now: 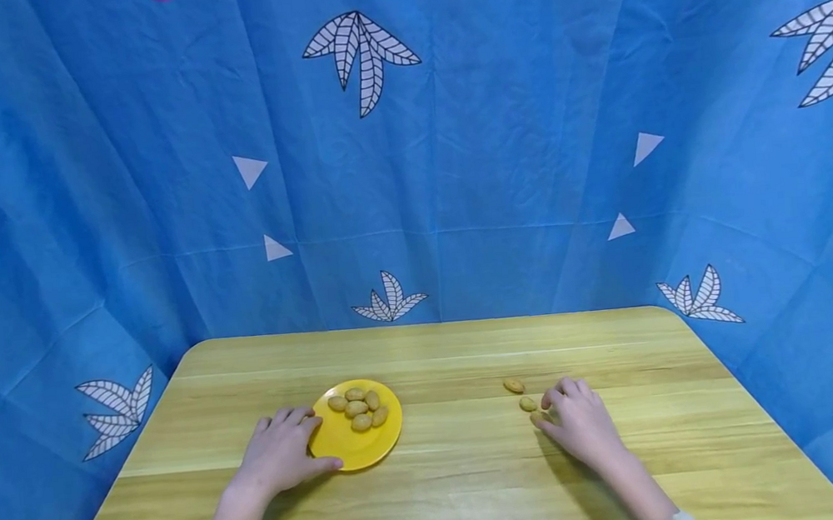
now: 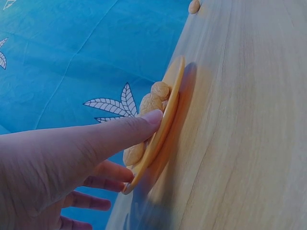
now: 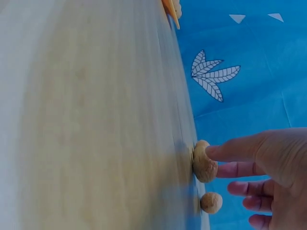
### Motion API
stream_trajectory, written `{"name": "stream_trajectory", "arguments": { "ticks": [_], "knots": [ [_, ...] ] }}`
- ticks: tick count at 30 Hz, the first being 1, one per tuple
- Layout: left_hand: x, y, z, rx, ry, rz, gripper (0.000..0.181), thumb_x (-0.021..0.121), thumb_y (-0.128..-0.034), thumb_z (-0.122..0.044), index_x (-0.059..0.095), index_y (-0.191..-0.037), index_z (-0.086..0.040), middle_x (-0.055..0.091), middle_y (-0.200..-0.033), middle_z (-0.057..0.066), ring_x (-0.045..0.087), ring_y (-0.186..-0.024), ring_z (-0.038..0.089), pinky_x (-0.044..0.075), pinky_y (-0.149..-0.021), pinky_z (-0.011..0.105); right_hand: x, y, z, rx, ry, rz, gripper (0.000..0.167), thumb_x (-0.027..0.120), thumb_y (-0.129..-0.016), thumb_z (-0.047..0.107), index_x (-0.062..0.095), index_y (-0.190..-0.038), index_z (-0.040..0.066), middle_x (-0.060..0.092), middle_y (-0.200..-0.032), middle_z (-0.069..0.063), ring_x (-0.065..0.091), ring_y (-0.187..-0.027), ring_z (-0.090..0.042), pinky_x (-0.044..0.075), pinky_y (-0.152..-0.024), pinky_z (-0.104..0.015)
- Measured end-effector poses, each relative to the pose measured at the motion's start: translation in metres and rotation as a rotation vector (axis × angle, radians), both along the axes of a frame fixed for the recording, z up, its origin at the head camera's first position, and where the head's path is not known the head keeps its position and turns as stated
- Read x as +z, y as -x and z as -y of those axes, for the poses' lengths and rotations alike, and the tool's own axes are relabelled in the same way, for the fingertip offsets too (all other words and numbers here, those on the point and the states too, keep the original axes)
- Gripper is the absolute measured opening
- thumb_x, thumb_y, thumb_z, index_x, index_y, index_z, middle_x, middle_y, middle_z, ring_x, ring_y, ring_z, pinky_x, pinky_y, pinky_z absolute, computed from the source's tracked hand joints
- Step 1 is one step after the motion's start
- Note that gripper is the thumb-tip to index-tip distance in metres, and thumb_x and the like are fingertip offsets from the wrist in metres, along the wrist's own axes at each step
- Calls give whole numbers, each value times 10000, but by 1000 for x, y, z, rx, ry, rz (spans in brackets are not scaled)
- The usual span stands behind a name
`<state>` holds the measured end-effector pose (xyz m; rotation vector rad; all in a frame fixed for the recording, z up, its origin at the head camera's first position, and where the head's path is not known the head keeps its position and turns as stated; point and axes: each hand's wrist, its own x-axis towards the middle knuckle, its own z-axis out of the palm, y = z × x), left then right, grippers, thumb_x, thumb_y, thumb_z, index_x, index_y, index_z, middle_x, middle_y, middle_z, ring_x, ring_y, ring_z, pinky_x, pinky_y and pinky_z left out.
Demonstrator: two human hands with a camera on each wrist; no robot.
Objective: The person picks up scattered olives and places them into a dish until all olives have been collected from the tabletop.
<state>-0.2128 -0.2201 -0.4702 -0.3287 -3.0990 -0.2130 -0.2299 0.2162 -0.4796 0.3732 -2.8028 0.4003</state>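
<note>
A round yellow plate [image 1: 352, 446] lies on the left half of the table, with several tan, wrinkled walnuts [image 1: 356, 408] grouped on its far side. My left hand [image 1: 279, 457] holds the plate's left edge between thumb and fingers; in the left wrist view the thumb lies over the rim. On the right, my right hand [image 1: 583, 424] has its thumb and index finger on a walnut [image 3: 205, 165] resting on the table. Two more walnuts lie just beyond it, one near [image 1: 527, 404] and one farther off [image 1: 514, 386]. The right fingertips partly hide the gripped walnut.
The light wooden table [image 1: 454, 491] has rounded far corners. Behind it and along both sides hangs a blue curtain [image 1: 452, 164] with white leaf prints. A stretch of tabletop lies between the plate and the loose walnuts.
</note>
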Motion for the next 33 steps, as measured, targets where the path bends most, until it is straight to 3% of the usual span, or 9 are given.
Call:
{"name": "stream_trajectory", "arguments": {
  "ticks": [15,33],
  "knots": [
    [3,0,-1,-4,-2,3,807,726,-701,-676,658,-1237,-77,600,-1317,124,516,-1231,349,387,-989,584,0,1,-1,12,-53,21,207,827,-725,198,651,-801,120,600,-944,-70,494,-892,-258,433,-731,-412],
    [0,2,0,-1,-6,12,818,711,-702,-694,656,-1243,-82,594,-1329,123,511,-1242,347,380,-1003,596,7,6,33,94,-75,-11,223,836,-720,187,624,-761,131,581,-905,-24,486,-859,-221,438,-741,-392]
  ]
}}
